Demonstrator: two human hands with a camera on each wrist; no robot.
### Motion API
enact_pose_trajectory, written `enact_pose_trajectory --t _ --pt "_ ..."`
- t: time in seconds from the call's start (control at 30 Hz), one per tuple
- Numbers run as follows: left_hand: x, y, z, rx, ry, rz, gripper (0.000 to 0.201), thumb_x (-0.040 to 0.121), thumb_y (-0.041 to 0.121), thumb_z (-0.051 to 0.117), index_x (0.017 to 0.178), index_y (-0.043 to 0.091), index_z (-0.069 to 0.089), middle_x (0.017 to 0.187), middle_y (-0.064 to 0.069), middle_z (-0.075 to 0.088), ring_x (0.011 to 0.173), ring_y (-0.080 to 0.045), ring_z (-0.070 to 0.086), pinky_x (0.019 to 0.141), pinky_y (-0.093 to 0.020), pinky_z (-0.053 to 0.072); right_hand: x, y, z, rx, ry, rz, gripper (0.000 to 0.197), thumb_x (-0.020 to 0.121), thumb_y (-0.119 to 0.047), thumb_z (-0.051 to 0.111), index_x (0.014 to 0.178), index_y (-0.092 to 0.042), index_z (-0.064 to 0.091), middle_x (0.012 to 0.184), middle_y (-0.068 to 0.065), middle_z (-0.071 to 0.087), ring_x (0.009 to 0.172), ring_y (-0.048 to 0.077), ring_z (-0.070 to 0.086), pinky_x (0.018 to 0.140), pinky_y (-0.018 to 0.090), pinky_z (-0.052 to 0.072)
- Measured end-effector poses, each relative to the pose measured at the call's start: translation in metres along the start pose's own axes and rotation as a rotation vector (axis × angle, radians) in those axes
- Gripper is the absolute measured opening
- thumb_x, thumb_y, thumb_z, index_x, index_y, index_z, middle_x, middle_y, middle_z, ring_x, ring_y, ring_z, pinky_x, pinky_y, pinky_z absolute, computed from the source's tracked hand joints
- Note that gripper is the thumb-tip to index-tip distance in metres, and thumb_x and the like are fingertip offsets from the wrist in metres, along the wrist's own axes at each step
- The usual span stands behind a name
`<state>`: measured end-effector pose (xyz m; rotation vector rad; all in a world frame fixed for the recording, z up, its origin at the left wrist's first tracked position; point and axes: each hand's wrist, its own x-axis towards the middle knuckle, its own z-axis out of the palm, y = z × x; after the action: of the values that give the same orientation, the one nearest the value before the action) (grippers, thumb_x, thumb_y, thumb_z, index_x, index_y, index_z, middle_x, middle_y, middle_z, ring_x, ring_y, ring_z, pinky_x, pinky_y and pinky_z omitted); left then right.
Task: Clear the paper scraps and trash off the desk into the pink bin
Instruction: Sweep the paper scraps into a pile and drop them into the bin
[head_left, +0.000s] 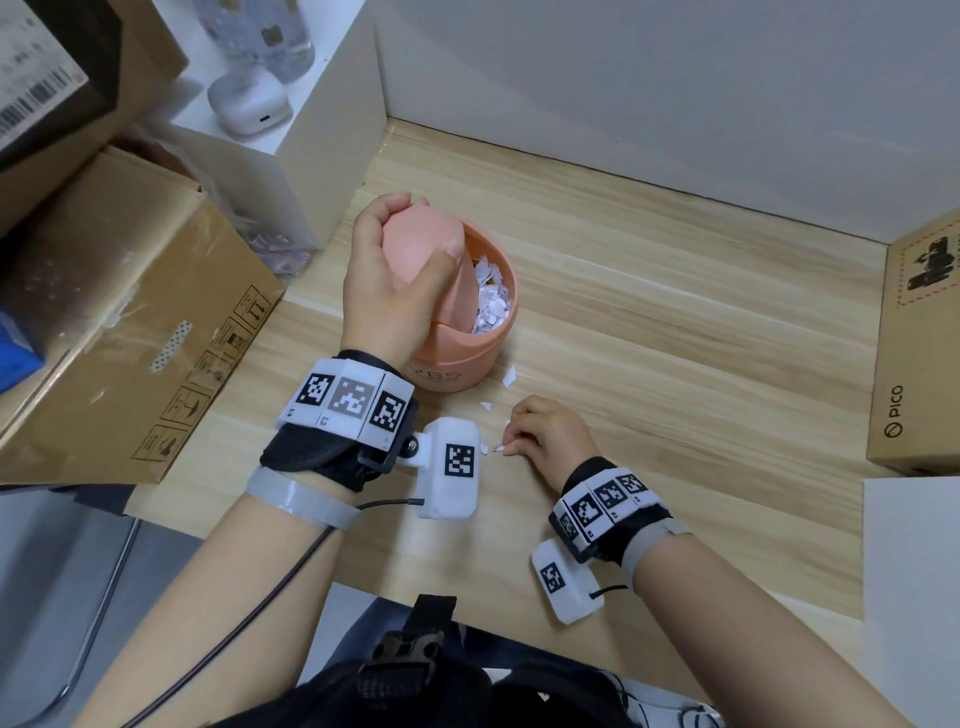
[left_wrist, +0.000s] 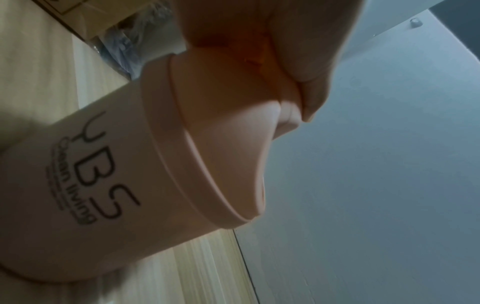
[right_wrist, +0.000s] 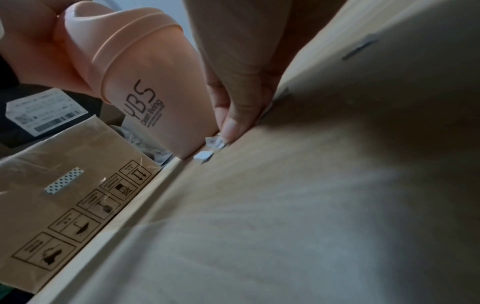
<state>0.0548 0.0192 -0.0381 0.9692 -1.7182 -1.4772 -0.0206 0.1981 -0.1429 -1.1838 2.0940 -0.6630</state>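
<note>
The pink bin (head_left: 462, 358) stands on the wooden desk (head_left: 675, 322), left of centre. My left hand (head_left: 426, 228) grips its swing lid (head_left: 415, 249) from above and holds it tilted, so the mouth is open. White paper scraps (head_left: 491, 304) fill the inside. My right hand (head_left: 511, 441) is low on the desk in front of the bin and pinches a small paper scrap (right_wrist: 215, 142) at its fingertips. Loose scraps lie nearby (head_left: 510, 376), one just beside the pinched piece (right_wrist: 203, 156). The left wrist view shows the bin wall (left_wrist: 103, 174) and lid (left_wrist: 233, 127) close up.
A large cardboard box (head_left: 130, 322) crowds the desk's left edge. A PICO carton (head_left: 914, 364) sits at the right. A white block (head_left: 317, 156) stands behind the bin against the wall. A white sheet (head_left: 909, 571) lies at the front right.
</note>
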Motion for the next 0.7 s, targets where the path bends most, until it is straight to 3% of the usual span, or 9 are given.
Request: enact_pose_trajectory --t 0.13,0.27,0.33,0.43,0.6,0.7 --pt "0.000 0.000 0.000 -0.001 -0.005 0.005 0.052 0.076 0.025 0.066 0.123 0.016 0.044 0.128 -0.001 0.055 0.109 -0.004 0.051 0.088 -0.004 0.038 0.006 0.000 -0.002 -0.129 -0.082 -0.043 0.007 0.081 0.000 0.057 0.077 0.003 0.063 0.091 0.019 0.061 0.090 0.031 0.053 0.072 0.020 0.029" --pt "0.000 0.001 0.000 -0.014 -0.014 -0.012 0.053 0.073 0.028 0.066 0.121 0.019 0.045 0.127 0.001 0.056 0.111 -0.006 0.051 0.090 -0.006 0.038 0.008 -0.007 -0.011 -0.116 -0.128 0.018 0.012 0.079 0.006 0.049 0.076 0.001 0.060 0.086 0.016 0.057 0.086 0.029 0.052 0.074 0.028 0.035" --pt "0.001 0.001 0.000 -0.011 -0.015 -0.019 0.054 0.072 0.029 0.066 0.121 0.019 0.045 0.127 0.001 0.055 0.112 -0.007 0.051 0.093 -0.009 0.039 0.008 -0.014 -0.026 0.036 -0.019 0.050 0.016 0.077 0.005 0.052 0.070 -0.008 0.057 0.077 0.007 0.053 0.072 0.018 0.052 0.070 0.025 0.037" --pt "0.001 0.000 0.000 -0.013 -0.018 -0.026 0.057 0.070 0.033 0.067 0.121 0.020 0.045 0.128 0.000 0.056 0.117 -0.013 0.052 0.101 -0.022 0.040 0.014 -0.034 -0.060 0.229 0.240 0.050 0.026 0.078 0.004 0.056 0.065 -0.019 0.052 0.066 -0.001 0.052 0.059 -0.001 0.047 0.060 0.009 0.036" --pt "0.000 0.000 0.000 -0.011 -0.019 -0.035 0.057 0.063 0.045 0.065 0.115 0.031 0.045 0.124 0.006 0.056 0.117 -0.012 0.052 0.103 -0.030 0.040 0.039 -0.086 -0.106 0.398 0.340 -0.090 0.036 0.076 0.003 0.062 0.062 -0.029 0.054 0.062 -0.010 0.054 0.051 -0.004 0.049 0.057 0.011 0.042" --pt "0.001 0.001 -0.001 0.002 -0.014 -0.038 0.054 0.065 0.043 0.067 0.114 0.032 0.045 0.122 0.009 0.055 0.116 -0.012 0.052 0.103 -0.032 0.041 0.052 -0.109 -0.111 0.341 0.358 -0.119 0.020 0.073 -0.005 0.070 0.065 -0.023 0.065 0.064 -0.007 0.063 0.053 -0.002 0.053 0.057 0.008 0.042"
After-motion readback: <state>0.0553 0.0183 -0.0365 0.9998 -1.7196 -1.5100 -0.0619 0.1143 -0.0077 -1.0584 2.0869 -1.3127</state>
